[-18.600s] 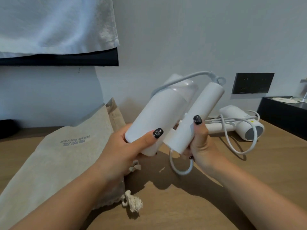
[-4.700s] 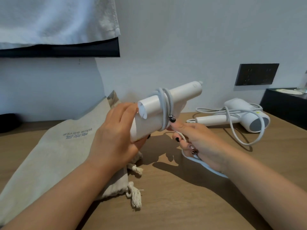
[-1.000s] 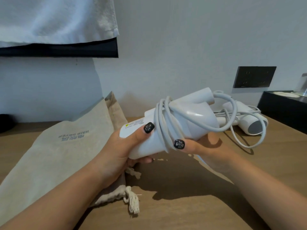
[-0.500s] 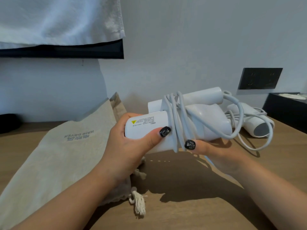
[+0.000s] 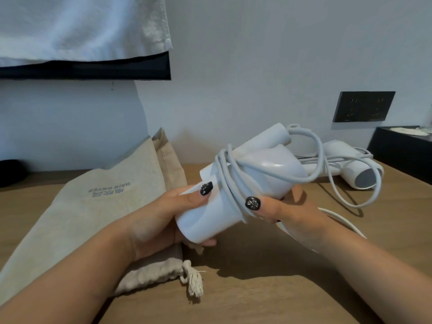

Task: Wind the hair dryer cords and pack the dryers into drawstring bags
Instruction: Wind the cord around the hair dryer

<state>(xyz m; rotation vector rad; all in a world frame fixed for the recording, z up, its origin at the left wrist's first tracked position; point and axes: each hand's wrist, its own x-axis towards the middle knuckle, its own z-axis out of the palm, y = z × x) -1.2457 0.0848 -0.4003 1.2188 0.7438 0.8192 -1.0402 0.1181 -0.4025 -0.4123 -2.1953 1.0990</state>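
Holding the folded white hair dryer above the wooden table, you have your left hand curled round its barrel end, thumb on top. Your right hand cups it from below, thumb pinning the wound cord against the body. The shell looks smooth, hard and fairly light, so it may slip; keep your grip on the barrel, not on the cord. That cord seems springy: one loose loop stands out to the right and could unwind or snag. The drawstring bag lies flat just left of your hands, its mouth near you. A second dryer with loose cord rests by the wall, so the open room lies in front and left.
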